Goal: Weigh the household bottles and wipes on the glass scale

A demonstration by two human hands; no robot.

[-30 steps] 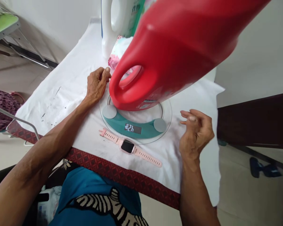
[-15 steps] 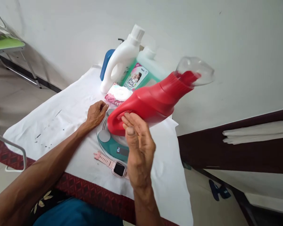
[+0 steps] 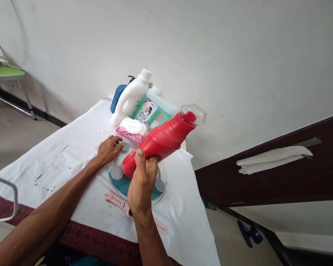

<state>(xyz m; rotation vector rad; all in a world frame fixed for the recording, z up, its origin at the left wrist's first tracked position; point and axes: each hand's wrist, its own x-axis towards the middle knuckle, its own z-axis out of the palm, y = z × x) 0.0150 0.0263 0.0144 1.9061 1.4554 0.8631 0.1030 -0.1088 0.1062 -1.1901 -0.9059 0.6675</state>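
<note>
My right hand (image 3: 141, 183) grips the handle end of a red detergent bottle (image 3: 163, 140) with a clear cap, which leans to the upper right over a round glass scale (image 3: 119, 183) with a teal panel. My left hand (image 3: 108, 149) rests on the scale's far left rim, fingers curled and spread on it. A pink smartwatch (image 3: 115, 199) lies on the white cloth in front of the scale, partly hidden by my right wrist.
Behind the scale stand a white bottle (image 3: 127, 98), a green bottle (image 3: 152, 111) and a blue bottle (image 3: 117, 96), with a pink wipes pack (image 3: 131, 129). The white cloth (image 3: 58, 159) covers a red-patterned table. A dark wooden ledge (image 3: 280, 177) runs right; a metal frame (image 3: 5, 199) stands left.
My right hand came from the right and closed on the red bottle's handle. The view pulled back and up; my left hand stayed at the scale's rim.
</note>
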